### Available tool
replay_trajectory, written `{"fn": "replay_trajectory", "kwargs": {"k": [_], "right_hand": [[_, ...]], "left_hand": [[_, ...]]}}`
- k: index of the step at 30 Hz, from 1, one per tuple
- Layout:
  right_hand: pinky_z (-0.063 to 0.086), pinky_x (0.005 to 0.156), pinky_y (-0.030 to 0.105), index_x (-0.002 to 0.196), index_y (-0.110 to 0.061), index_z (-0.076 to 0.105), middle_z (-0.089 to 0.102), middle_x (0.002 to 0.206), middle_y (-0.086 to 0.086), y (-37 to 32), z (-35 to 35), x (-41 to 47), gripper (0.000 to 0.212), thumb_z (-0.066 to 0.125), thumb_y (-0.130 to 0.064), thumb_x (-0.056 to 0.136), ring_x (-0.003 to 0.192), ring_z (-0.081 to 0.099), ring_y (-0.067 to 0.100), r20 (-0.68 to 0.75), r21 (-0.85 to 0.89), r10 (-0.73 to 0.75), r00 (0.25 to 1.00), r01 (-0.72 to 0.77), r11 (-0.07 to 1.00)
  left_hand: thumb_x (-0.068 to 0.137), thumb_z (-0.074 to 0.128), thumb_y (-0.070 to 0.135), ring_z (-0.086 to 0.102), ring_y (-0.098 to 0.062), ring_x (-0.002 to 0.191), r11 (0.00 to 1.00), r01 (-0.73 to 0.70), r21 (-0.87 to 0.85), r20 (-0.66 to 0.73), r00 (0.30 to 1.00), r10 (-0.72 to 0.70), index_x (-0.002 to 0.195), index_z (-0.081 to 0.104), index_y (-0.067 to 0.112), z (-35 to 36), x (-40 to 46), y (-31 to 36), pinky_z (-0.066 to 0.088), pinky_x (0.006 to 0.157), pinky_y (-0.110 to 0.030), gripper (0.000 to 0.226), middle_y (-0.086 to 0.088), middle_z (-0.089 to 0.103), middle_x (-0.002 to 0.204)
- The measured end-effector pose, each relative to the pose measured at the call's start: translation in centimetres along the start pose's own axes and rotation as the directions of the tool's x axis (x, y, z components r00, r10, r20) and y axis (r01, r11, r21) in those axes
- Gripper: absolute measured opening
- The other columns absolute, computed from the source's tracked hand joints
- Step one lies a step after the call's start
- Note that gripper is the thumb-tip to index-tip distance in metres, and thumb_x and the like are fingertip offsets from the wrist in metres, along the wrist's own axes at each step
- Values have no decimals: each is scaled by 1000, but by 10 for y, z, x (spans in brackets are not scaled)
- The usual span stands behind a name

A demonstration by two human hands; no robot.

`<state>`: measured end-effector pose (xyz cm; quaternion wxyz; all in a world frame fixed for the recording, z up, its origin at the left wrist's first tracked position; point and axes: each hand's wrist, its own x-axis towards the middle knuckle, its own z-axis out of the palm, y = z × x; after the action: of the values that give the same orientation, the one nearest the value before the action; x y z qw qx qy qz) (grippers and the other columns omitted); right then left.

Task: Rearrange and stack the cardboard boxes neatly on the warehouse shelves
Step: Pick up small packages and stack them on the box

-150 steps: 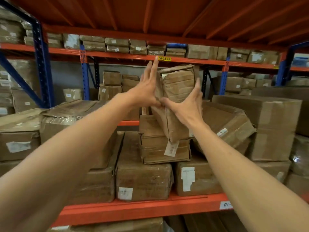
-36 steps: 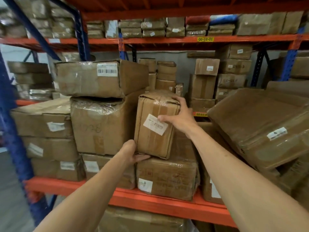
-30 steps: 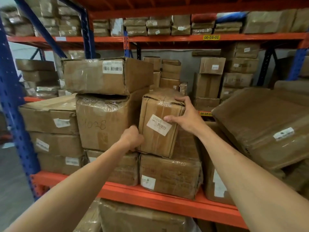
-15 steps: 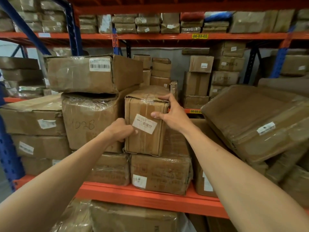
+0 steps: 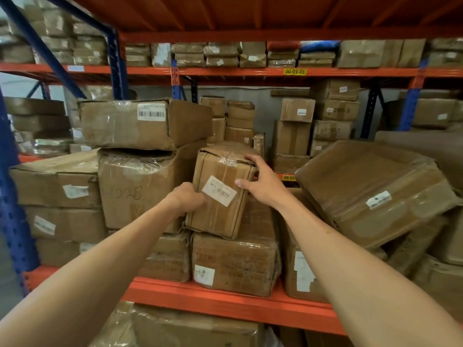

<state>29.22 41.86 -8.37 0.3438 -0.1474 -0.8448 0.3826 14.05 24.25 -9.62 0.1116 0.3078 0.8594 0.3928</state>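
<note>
Cardboard everywhere, and the person is busy with one upright box [image 5: 220, 189] standing on end on a squat taped box [image 5: 235, 264], which sits on the orange shelf beam [image 5: 225, 300]. Left of the upright box, touching or nearly so, rises a plastic-wrapped stack [image 5: 140, 189] with a flat barcode box [image 5: 145, 122] on top. To its right a large box [image 5: 373, 194] leans tilted. The left hand [image 5: 186, 197] presses the upright box's lower left edge, fingers curled against the cardboard; whether they hook round the corner I cannot tell. The right hand [image 5: 261, 184] grips the upper right corner, fingers over the top, thumb on the front. To seat it well, I would push evenly from both sides, square it flush with the stack, and keep the base fully on the squat box so it cannot topple.
</note>
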Motion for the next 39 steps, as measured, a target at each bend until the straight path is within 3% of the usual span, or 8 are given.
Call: {"fn": "replay_trajectory", "kwargs": {"k": [7,17,21,26,29,33,36,39], "right_hand": [[45,116,50,163,-31,26,52,157,3,10,0,1,101,88,-31,84,141,51,25,-98,155,171,980,-154,976],[45,107,42,159,-32,36,46,160,3,-19,-9,23,93,83,-44,81,142,47,26,-208,67,83,975,-71,995],[42,110,45,155,-33,42,46,160,4,-40,-14,31,84,81,-46,83,145,45,29,-210,20,47,977,-44,999],[44,113,50,155,-31,41,43,162,5,-76,-2,44,80,78,-52,87,144,46,29,-181,-30,-36,983,31,999],[40,110,49,158,-35,36,39,165,5,-108,21,58,90,76,-64,83,146,43,31,-136,-30,-64,989,60,998],[33,117,56,165,-38,11,28,171,8,-150,66,77,118,75,-77,75,152,33,37,-21,40,-41,999,42,998],[37,113,72,164,-46,-5,13,175,12,-172,99,92,126,69,-88,71,155,24,49,63,172,101,993,-111,979],[54,79,76,165,-46,1,10,175,11,-189,119,108,128,67,-93,66,151,24,57,119,428,278,953,-302,852]], "left_hand": [[96,65,30,55,-33,125,998,-31,53,-50,998,33,143,45,7,-10,-4,9,51,104,-48,57,-13,56,138],[92,68,29,54,-34,127,995,-61,83,-128,989,72,143,49,9,-44,2,20,47,107,-45,59,-14,56,140],[93,67,25,66,-26,98,989,-135,66,-213,966,146,118,62,12,-69,1,27,57,79,-39,29,-10,68,109],[99,57,39,64,-17,59,953,-297,62,-722,646,248,70,67,13,-117,-13,38,51,59,-31,40,-1,67,64],[94,54,56,63,-23,88,964,-258,61,-876,450,176,101,66,13,-164,-6,35,45,75,-36,45,-5,68,94],[80,56,79,36,-42,142,983,-84,-161,-799,596,-80,157,24,7,-227,22,8,33,116,-55,110,-23,37,157],[69,56,93,27,-45,150,883,-70,-464,-562,794,-232,164,14,16,-253,41,-14,27,118,-60,129,-20,22,168],[70,53,94,24,-50,149,774,-35,-633,-322,920,-222,163,20,24,-260,55,-24,24,111,-75,121,-17,17,169]]}}
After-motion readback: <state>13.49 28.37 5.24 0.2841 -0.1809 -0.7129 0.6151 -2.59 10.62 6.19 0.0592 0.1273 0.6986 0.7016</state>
